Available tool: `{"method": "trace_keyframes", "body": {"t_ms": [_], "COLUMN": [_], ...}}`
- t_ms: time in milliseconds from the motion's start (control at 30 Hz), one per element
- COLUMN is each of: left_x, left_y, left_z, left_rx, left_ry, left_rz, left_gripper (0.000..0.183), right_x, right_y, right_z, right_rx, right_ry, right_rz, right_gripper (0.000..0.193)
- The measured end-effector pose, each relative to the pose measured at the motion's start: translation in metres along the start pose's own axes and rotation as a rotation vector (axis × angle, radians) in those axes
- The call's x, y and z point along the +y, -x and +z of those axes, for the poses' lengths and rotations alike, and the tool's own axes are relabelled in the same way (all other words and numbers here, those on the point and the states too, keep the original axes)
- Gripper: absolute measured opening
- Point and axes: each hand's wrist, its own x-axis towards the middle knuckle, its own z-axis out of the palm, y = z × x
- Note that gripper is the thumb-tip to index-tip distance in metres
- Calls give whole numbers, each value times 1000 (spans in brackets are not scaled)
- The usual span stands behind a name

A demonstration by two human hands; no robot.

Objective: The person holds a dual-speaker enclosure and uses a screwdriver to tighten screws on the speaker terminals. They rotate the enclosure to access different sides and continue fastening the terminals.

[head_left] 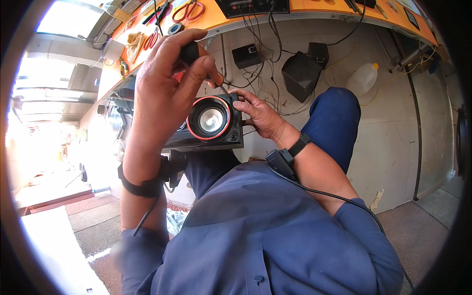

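A black box speaker with a round, orange-rimmed driver and silvery centre rests on my lap, its front turned up. My left hand is closed around the dark handle of a screwdriver. The screwdriver's thin shaft slants down to the speaker's far right corner, where its tip meets the cabinet near the fingers of the other hand. With my right hand I grip that corner, thumb on the front face and fingers along the far side. My left forearm and hand hide the speaker's left part.
Ahead curves an orange workbench carrying red-handled scissors, other tools and a black device with hanging cables. Beneath it are a black box, a larger black cabinet and a translucent jug with a yellow cap.
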Motion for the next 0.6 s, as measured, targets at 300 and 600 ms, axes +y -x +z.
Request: {"method": "trace_keyframes", "body": {"t_ms": [300, 600], "left_x": [-1, 30], "left_y": [-3, 4], "left_z": [-4, -127], "left_rx": [-67, 48], "left_ry": [-107, -284], "left_rz": [146, 42], "left_gripper": [29, 35], "right_x": [2, -4], "right_y": [-1, 2], "right_z": [1, 6], "right_rx": [13, 23], "right_ry": [-4, 74], "right_rz": [11, 7], "right_gripper": [46, 48]}}
